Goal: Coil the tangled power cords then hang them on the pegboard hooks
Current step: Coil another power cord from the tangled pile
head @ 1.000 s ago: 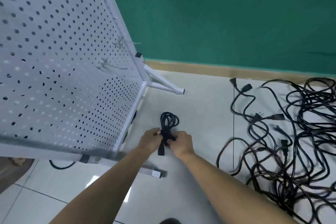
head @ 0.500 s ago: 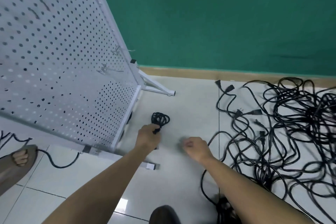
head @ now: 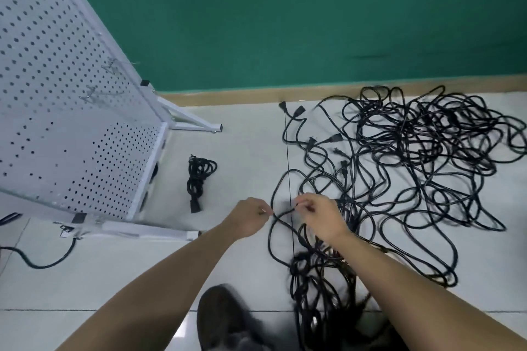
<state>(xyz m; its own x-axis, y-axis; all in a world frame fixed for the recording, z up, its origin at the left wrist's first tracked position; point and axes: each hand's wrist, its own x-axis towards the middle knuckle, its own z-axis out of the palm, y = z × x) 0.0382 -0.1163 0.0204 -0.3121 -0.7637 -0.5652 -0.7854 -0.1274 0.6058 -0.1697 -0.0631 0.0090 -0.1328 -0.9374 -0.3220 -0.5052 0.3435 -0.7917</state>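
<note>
Left hand (head: pixel 248 218) and right hand (head: pixel 322 218) meet just below the middle of the frame, each with fingers curled and thumb pinched onto a short stretch of black cord (head: pixel 283 211) that runs between them. The grip points are slightly blurred, so finer finger placement cannot be told. To the right of the hands and spreading into the right half of the frame lies the tangle of black power cords (head: pixel 413 165), many loops crossing over one another on the pale floor tiles (head: pixel 251 145), with several plug ends showing along its left edge. A denser, blurred clump of the same cords sits under the right forearm at lower centre, and the pinched stretch leads down into it. A dark shoe (head: pixel 225 319) shows at the bottom edge, just left of that clump. In the left part of the frame the white pegboard (head: pixel 57 94) stands tilted on its frame, with one foot bar (head: pixel 196 124) reaching toward the centre and another (head: pixel 148 229) lying near the left wrist. Two wire hooks (head: pixel 112 65) stick out of the board and hang bare. Between the pegboard's edge and the tangle, apart from both, a coiled cord (head: pixel 198 177) lies on the floor, wound into a tight bundle with a plug end pointing toward the hands. A separate black cable (head: pixel 42 263) curves across the tiles at lower left. A green wall (head: pixel 285 23) with a tan baseboard (head: pixel 313 92) fills the top.
</note>
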